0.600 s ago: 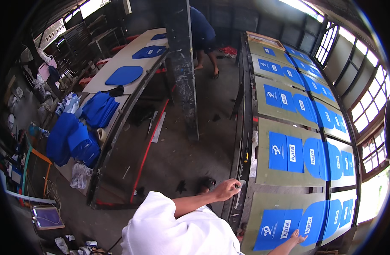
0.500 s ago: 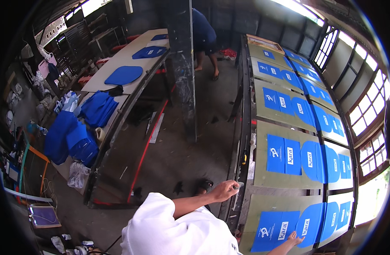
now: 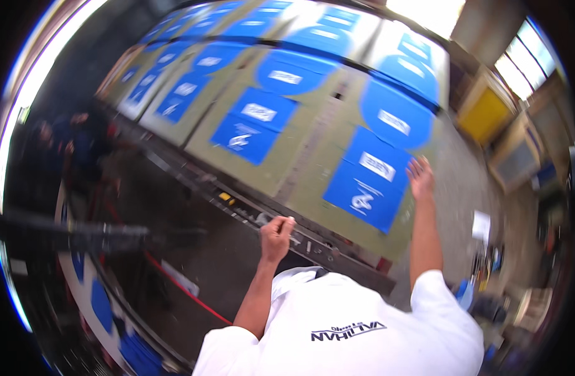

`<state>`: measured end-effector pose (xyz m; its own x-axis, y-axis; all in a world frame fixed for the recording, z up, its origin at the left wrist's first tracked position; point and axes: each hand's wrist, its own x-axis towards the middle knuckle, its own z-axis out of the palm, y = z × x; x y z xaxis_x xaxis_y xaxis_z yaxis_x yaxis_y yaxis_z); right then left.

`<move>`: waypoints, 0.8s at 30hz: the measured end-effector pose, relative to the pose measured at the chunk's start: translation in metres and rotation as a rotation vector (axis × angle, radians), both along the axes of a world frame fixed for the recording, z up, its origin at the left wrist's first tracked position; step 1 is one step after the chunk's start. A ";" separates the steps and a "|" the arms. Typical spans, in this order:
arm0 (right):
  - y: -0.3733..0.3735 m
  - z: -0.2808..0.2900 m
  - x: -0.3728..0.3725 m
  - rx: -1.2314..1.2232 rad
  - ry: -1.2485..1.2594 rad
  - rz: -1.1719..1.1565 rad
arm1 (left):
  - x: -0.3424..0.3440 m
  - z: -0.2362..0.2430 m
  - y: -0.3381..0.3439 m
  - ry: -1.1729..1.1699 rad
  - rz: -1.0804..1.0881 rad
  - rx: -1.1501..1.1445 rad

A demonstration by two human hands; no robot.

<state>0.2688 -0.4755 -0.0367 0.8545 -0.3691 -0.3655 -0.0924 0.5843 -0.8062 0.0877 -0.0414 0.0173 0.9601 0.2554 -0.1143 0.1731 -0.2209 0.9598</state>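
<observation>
My left hand (image 3: 276, 232) is closed at the dark metal rail (image 3: 231, 210) along the printing table's near side; what its fingertips hold, if anything, I cannot make out. My right hand (image 3: 420, 175) is open, fingers spread, at the right edge of a printed blue panel (image 3: 356, 191) on the nearest olive board (image 3: 306, 188); contact is unclear. A rounded blue piece (image 3: 388, 103) lies just beyond that panel. More boards bearing blue pieces with white printed patches, such as another panel (image 3: 237, 147), run in rows toward the upper left.
A blurred person (image 3: 80, 141) is at the far left. Behind my left arm are a red rail (image 3: 184, 285) and another long table (image 3: 80, 294) with blue pieces. Wooden frames or crates (image 3: 513, 160) stand at the right, beside a window (image 3: 522, 59).
My view has swung round to face the printing table, which now spans the upper picture. My right hand has shifted to the blue panel's outer edge. My left hand stays closed by the rail.
</observation>
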 end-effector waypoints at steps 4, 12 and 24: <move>-0.004 0.000 -0.022 -0.734 0.160 0.156 | 0.056 -0.003 -0.025 -0.058 -0.220 -0.044; -0.007 -0.031 0.002 -1.695 0.228 0.483 | 0.220 -0.003 -0.102 -0.251 -0.589 0.244; -0.005 -0.033 0.056 -1.824 0.035 0.381 | 0.343 -0.086 -0.187 -0.290 -0.684 0.467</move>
<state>0.3249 -0.4803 -0.0692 0.9767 -0.0909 0.1943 -0.0221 -0.9436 -0.3302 0.4304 -0.2286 -0.0682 0.8945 -0.4275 0.1308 -0.3784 -0.5681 0.7308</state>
